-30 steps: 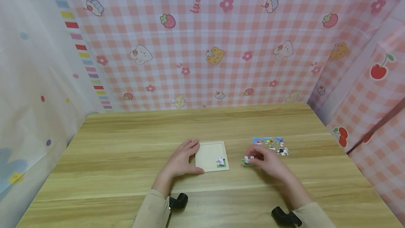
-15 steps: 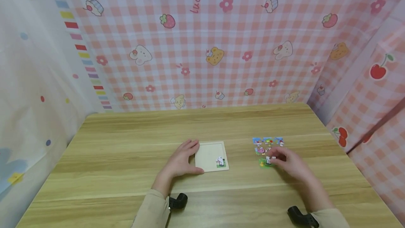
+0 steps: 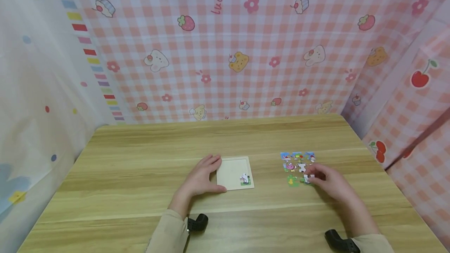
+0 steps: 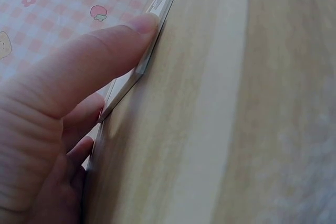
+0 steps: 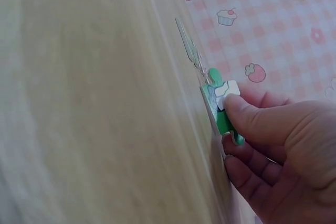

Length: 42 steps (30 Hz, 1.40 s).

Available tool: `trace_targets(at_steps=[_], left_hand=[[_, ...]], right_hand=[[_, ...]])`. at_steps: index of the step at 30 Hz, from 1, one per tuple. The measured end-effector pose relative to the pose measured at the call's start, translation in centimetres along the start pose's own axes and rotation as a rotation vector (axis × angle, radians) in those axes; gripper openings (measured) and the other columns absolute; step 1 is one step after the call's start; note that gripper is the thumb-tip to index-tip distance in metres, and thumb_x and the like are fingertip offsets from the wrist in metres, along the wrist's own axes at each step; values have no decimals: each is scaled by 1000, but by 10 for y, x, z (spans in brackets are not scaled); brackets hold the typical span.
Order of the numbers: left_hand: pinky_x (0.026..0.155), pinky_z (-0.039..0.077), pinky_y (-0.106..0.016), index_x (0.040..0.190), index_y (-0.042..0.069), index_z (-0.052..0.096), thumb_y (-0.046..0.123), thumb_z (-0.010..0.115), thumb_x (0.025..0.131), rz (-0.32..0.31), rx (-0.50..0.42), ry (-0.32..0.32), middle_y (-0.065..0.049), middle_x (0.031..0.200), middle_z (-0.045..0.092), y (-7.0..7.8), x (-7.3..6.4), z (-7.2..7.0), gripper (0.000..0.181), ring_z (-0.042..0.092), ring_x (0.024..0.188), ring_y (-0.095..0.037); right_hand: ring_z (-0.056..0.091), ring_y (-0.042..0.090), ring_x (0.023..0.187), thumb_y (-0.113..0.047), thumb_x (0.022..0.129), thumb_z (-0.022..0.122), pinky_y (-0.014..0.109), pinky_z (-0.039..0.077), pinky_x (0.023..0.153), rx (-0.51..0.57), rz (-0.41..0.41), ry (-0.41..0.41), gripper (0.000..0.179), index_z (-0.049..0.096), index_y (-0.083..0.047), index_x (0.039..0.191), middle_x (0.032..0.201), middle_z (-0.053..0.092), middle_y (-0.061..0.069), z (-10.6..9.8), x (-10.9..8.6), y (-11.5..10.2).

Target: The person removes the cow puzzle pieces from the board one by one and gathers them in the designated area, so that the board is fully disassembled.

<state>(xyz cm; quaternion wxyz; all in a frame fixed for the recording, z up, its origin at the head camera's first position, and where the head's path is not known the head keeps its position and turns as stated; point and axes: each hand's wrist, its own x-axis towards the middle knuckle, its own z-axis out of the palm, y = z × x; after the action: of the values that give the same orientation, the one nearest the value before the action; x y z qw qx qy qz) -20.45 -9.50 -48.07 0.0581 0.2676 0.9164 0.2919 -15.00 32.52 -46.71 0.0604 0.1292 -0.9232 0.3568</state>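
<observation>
My left hand (image 3: pixel 201 178) spans the left side of a shallow wooden puzzle board (image 3: pixel 230 173), thumb at its near edge and fingers at the far left corner. In the left wrist view the thumb (image 4: pixel 113 48) lies over the board's rim. One puzzle piece with a white figure (image 3: pixel 245 179) sits in the board's near right corner. My right hand (image 3: pixel 332 182) pinches a green-and-white puzzle piece (image 5: pixel 227 98) between thumb and fingers, low over the table at the near row of loose pieces. Its fingers partly cover the loose pieces on the right.
Loose puzzle pieces lie in rows right of the board: blue-topped ones (image 3: pixel 298 156) at the back, a pink one (image 3: pixel 290 167) in the middle row, a green-and-yellow one (image 3: pixel 292 181) in front. The wooden table (image 3: pixel 147 147) meets a pink checked curtain (image 3: pixel 218 89) behind.
My right hand has moved right, away from the board, carrying the pinched piece to the right of the green-and-yellow piece. The left hand and board have stayed in place.
</observation>
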Motion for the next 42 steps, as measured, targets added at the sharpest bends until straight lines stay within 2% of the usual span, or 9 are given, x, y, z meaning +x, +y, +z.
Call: trace_targets(at_steps=[5,16,26,32,36,42], left_hand=[[118,18,-50,149,2,42,45,87,72,-1,-2,0,-9,158,33,0,0,0,98,18,148,-32],[119,18,-50,149,2,42,45,86,72,2,-9,-4,-9,159,33,1,-1,-1,98,18,149,-33],[118,18,-51,149,2,42,46,86,72,5,-16,-4,-9,158,33,1,-1,-2,98,18,148,-33],[118,19,-51,149,2,43,46,86,72,5,-22,-5,-8,159,33,2,-2,-3,98,18,148,-33],[118,19,-51,149,2,42,46,86,72,6,-16,-5,-8,159,33,1,-1,-2,98,18,148,-33],[118,19,-51,149,3,42,48,86,72,3,-12,-4,-7,159,33,1,-1,-2,99,18,149,-32]], right_hand=[[51,6,77,2,82,77,25,46,65,-59,-61,52,17,71,-9,94,90,64,-1,3,1,1],[53,8,79,0,81,78,26,48,67,-98,-28,58,18,73,-11,93,94,63,0,6,2,1],[55,13,82,-1,81,79,28,49,69,-116,-77,95,17,74,-12,93,93,64,-1,4,5,-5],[51,5,72,-2,81,79,23,46,61,-27,-151,40,19,74,-10,98,85,63,-6,15,13,-25],[53,5,76,-2,81,79,24,47,64,51,-195,-39,21,73,-6,101,89,66,-2,32,22,-36],[59,13,90,-7,82,80,29,50,76,77,-229,-111,27,73,-6,108,103,69,3,57,36,-55]])
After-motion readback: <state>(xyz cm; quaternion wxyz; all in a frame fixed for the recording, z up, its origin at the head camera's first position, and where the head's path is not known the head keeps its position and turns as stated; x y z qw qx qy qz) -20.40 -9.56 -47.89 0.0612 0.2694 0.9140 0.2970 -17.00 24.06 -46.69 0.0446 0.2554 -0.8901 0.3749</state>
